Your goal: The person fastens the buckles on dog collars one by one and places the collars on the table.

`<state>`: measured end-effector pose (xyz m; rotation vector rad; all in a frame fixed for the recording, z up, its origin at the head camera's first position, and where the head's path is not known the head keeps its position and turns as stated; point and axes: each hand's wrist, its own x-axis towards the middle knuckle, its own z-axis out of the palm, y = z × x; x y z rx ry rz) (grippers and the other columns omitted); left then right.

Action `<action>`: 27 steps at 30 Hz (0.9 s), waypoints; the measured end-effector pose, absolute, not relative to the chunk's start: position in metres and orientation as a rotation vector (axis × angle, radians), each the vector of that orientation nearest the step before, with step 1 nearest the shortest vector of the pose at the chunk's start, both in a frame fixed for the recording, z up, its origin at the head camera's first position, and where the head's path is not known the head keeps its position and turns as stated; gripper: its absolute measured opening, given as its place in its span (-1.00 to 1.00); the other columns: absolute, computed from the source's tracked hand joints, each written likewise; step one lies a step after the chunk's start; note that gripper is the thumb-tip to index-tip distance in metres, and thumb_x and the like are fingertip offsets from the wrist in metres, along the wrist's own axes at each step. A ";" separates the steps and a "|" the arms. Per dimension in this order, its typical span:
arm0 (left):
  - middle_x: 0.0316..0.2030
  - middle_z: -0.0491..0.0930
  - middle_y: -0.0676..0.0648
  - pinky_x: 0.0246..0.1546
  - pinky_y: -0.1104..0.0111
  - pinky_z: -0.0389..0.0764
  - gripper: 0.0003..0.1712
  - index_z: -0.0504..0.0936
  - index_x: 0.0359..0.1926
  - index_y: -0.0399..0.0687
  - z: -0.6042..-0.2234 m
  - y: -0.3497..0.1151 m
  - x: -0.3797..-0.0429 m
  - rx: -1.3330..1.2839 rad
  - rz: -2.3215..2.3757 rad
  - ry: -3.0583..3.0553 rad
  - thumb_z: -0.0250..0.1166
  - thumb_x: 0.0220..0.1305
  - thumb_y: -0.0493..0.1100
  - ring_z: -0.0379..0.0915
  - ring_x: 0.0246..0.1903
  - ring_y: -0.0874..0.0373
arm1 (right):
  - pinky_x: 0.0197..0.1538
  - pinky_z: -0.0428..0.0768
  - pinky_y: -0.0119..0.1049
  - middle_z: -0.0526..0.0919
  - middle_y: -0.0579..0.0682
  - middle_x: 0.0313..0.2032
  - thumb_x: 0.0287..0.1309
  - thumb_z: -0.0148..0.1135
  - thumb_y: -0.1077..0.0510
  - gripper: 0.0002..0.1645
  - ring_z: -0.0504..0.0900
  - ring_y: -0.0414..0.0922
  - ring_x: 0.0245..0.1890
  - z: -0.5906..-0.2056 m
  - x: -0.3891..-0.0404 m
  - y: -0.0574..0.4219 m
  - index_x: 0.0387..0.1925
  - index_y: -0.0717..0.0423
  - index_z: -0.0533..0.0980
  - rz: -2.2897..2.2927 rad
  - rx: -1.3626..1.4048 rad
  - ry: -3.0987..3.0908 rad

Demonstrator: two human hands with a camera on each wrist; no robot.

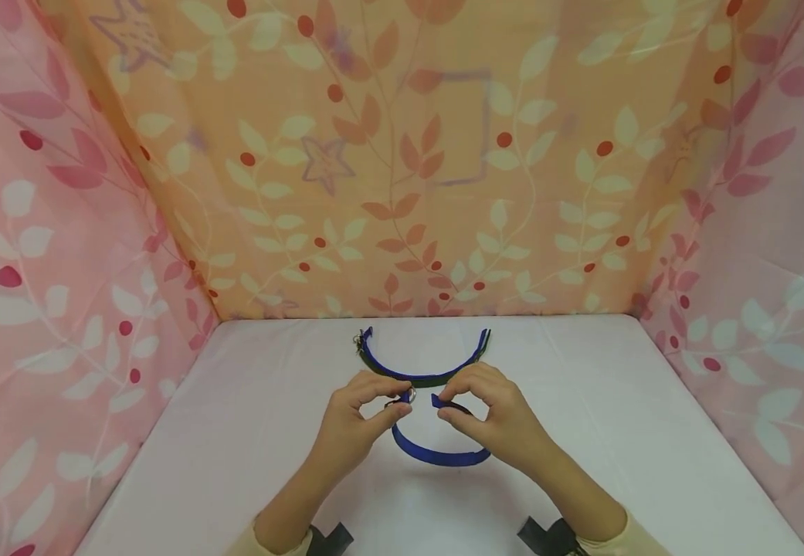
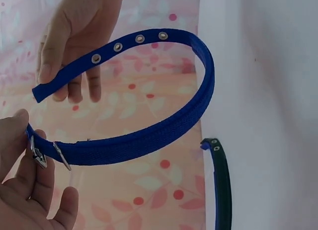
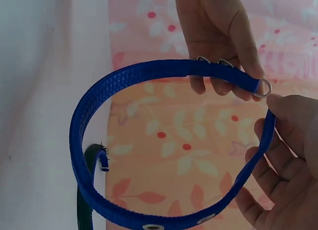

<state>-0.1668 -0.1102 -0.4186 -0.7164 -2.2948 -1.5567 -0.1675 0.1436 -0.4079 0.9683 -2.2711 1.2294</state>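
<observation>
A blue pet collar [image 1: 443,458] hangs in a wide loop between both hands. My left hand [image 1: 351,417] pinches its buckle end between thumb and fingers; the metal buckle [image 2: 38,153] and a D-ring [image 2: 62,156] show in the left wrist view. Opposite it, my right hand [image 1: 506,417] pinches the tapered strap tip, behind which runs a row of metal eyelets [image 2: 118,47]. In the right wrist view the tip lies close to the end ring [image 3: 266,88]. In the head view a small gap separates the two ends.
Beyond the hands, a second collar [image 1: 386,372], dark green outside and blue inside, lies curved on the white table [image 1: 269,386]. Its metal fittings are at the left end. Patterned cloth walls [image 1: 388,193] enclose the table at the back and both sides.
</observation>
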 end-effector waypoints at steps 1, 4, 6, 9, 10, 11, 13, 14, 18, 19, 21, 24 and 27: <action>-0.10 0.72 0.27 -0.04 0.34 0.64 -0.71 0.77 0.01 0.30 -0.419 -0.109 -0.166 -0.724 -1.565 -2.298 0.48 0.26 0.01 0.56 0.00 0.24 | 0.09 0.60 -0.35 0.67 -0.31 -0.16 0.14 0.55 0.07 -0.74 0.61 -0.25 -0.03 -0.408 -0.167 0.142 -0.17 -0.23 0.64 1.239 0.978 -2.276; -0.11 0.73 0.26 -0.05 0.34 0.64 -0.71 0.77 0.00 0.28 -0.421 -0.105 -0.163 -0.767 -1.585 -2.303 0.49 0.24 0.01 0.56 -0.01 0.23 | 0.09 0.60 -0.32 0.68 -0.30 -0.17 0.13 0.55 0.08 -0.76 0.61 -0.24 -0.04 -0.410 -0.164 0.139 -0.19 -0.21 0.65 1.276 0.997 -2.269; -0.11 0.74 0.24 -0.05 0.34 0.63 -0.72 0.78 -0.02 0.25 -0.421 -0.103 -0.162 -0.802 -1.594 -2.295 0.50 0.23 -0.02 0.57 -0.02 0.22 | 0.11 0.59 -0.32 0.69 -0.30 -0.17 0.12 0.56 0.08 -0.76 0.61 -0.24 -0.04 -0.412 -0.163 0.137 -0.19 -0.20 0.66 1.284 1.001 -2.256; -0.13 0.74 0.23 -0.03 0.33 0.63 -0.73 0.79 -0.06 0.23 -0.420 -0.102 -0.160 -0.829 -1.604 -2.284 0.53 0.19 -0.06 0.58 -0.03 0.22 | 0.15 0.54 -0.31 0.70 -0.29 -0.18 0.10 0.56 0.08 -0.75 0.61 -0.24 -0.03 -0.413 -0.163 0.133 -0.19 -0.19 0.66 1.275 1.012 -2.229; -0.14 0.74 0.24 -0.01 0.32 0.63 -0.74 0.79 -0.08 0.23 -0.420 -0.101 -0.160 -0.832 -1.607 -2.286 0.53 0.18 -0.07 0.58 -0.03 0.22 | 0.15 0.53 -0.31 0.70 -0.29 -0.18 0.10 0.57 0.08 -0.74 0.61 -0.23 -0.04 -0.413 -0.163 0.132 -0.19 -0.18 0.66 1.268 1.015 -2.220; -0.14 0.73 0.24 -0.01 0.32 0.63 -0.75 0.80 -0.09 0.23 -0.419 -0.101 -0.159 -0.832 -1.609 -2.294 0.54 0.18 -0.06 0.58 -0.03 0.22 | 0.16 0.53 -0.31 0.69 -0.30 -0.18 0.09 0.57 0.08 -0.73 0.61 -0.24 -0.04 -0.413 -0.163 0.130 -0.19 -0.18 0.65 1.262 1.016 -2.212; -0.14 0.73 0.26 0.02 0.32 0.62 -0.77 0.79 -0.10 0.24 -0.418 -0.100 -0.158 -0.832 -1.625 -2.309 0.53 0.19 -0.04 0.57 -0.03 0.23 | 0.15 0.52 -0.31 0.70 -0.29 -0.19 0.07 0.58 0.08 -0.72 0.61 -0.24 -0.06 -0.413 -0.162 0.129 -0.20 -0.16 0.64 1.247 1.014 -2.195; -0.14 0.72 0.26 0.03 0.31 0.62 -0.78 0.79 -0.11 0.24 -0.418 -0.100 -0.158 -0.836 -1.631 -2.315 0.52 0.19 -0.03 0.57 -0.02 0.23 | 0.15 0.51 -0.31 0.70 -0.29 -0.19 0.07 0.58 0.09 -0.72 0.61 -0.24 -0.06 -0.413 -0.162 0.128 -0.20 -0.16 0.64 1.240 1.013 -2.188; -0.13 0.72 0.24 0.02 0.30 0.62 -0.80 0.78 -0.10 0.23 -0.419 -0.099 -0.157 -0.849 -1.641 -2.327 0.49 0.25 0.01 0.58 -0.03 0.21 | 0.16 0.51 -0.30 0.70 -0.30 -0.17 0.07 0.58 0.07 -0.70 0.61 -0.23 -0.04 -0.410 -0.159 0.129 -0.17 -0.15 0.64 1.228 1.005 -2.194; -0.13 0.72 0.23 0.01 0.30 0.62 -0.80 0.78 -0.09 0.23 -0.419 -0.099 -0.157 -0.851 -1.638 -2.325 0.49 0.26 0.00 0.58 -0.04 0.20 | 0.17 0.51 -0.30 0.70 -0.30 -0.15 0.07 0.58 0.06 -0.67 0.61 -0.23 -0.02 -0.408 -0.158 0.130 -0.14 -0.15 0.64 1.222 1.009 -2.205; -0.14 0.71 0.21 -0.03 0.29 0.63 -0.81 0.77 -0.09 0.23 -0.419 -0.101 -0.157 -0.840 -1.635 -2.319 0.48 0.27 -0.01 0.58 -0.07 0.18 | 0.17 0.52 -0.25 0.71 -0.30 -0.13 0.07 0.58 0.03 -0.61 0.61 -0.23 0.00 -0.405 -0.159 0.133 -0.06 -0.15 0.63 1.203 1.018 -2.235; -0.14 0.70 0.20 -0.03 0.29 0.61 -0.81 0.75 -0.08 0.26 -0.417 -0.105 -0.156 -0.767 -1.653 -2.314 0.48 0.28 -0.03 0.58 -0.07 0.17 | 0.14 0.55 -0.18 0.70 -0.35 -0.12 0.07 0.58 -0.02 -0.55 0.61 -0.27 0.00 -0.402 -0.161 0.142 0.01 -0.21 0.63 1.162 1.011 -2.315; -0.14 0.70 0.15 0.06 0.29 0.61 -0.79 0.74 -0.05 0.22 -0.412 -0.110 -0.156 -0.675 -1.745 -2.279 0.47 0.30 -0.08 0.60 -0.02 0.13 | 0.06 0.59 -0.14 0.70 -0.40 -0.16 0.09 0.56 -0.06 -0.59 0.61 -0.32 -0.05 -0.399 -0.164 0.151 -0.02 -0.28 0.64 1.145 0.982 -2.414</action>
